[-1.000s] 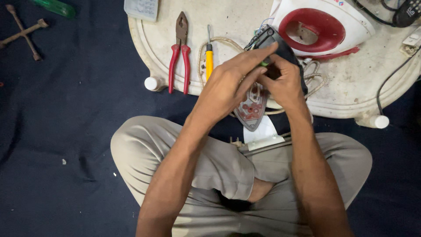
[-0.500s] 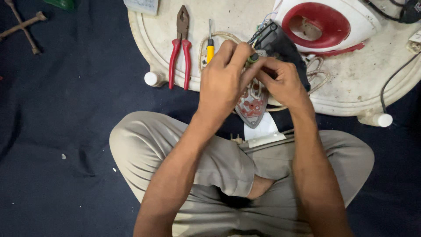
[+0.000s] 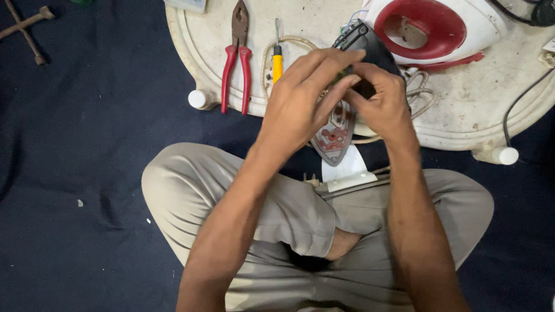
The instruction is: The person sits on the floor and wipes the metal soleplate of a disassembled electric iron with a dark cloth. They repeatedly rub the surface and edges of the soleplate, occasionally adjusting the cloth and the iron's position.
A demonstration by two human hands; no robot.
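While you sit cross-legged on the dark blue floor cloth [image 3: 75, 173], both hands meet over the near edge of the round, stained white tabletop [image 3: 462, 110]. Your left hand [image 3: 303, 101] curls its fingers [image 3: 332, 63] together around the top of a black plastic iron handle piece [image 3: 370, 43], which pokes out at 12 o'clock from your knuckles. Your right hand [image 3: 378, 101] presses its fingers together against the same piece from the 3 o'clock side; a small green part shows between the two hands, but you cannot tell which fingers pinch it. Just below, at 6 o'clock from the hands, the pointed metal soleplate with red inner parts [image 3: 334, 136] hangs off the tabletop edge towards your lap, and a white plastic wedge [image 3: 347, 173] rests on your trouser leg beneath it.

At 10 o'clock from your left hand lie red-handled pliers [image 3: 236, 58] and, just beside them, a yellow-handled screwdriver [image 3: 277, 55]. At 1 o'clock from your right hand sits a white and red iron shell [image 3: 433, 26], well clear of your fingers. A rusty cross-shaped wrench [image 3: 26, 26] lies far off at 10 o'clock on the cloth.
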